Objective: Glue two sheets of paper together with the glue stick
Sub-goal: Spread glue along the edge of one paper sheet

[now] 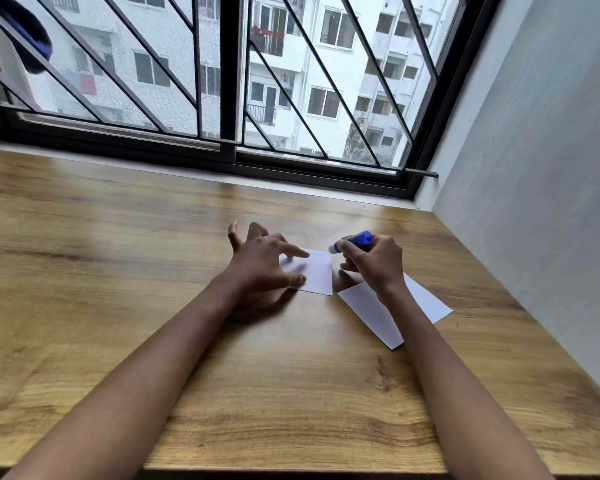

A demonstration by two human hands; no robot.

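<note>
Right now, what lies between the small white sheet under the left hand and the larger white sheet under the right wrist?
Head view: only bare wooden table separates small sheet from larger sheet.

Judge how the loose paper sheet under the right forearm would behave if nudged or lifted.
The second sheet looks thin and flat, so probably light and floppy. On the smooth wooden table, with nothing visibly pinning it, it would likely slide easily.

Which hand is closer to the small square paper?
Left. The left hand presses its fingertips on the square paper. The right hand holds the glue stick just off the paper's right edge.
</note>
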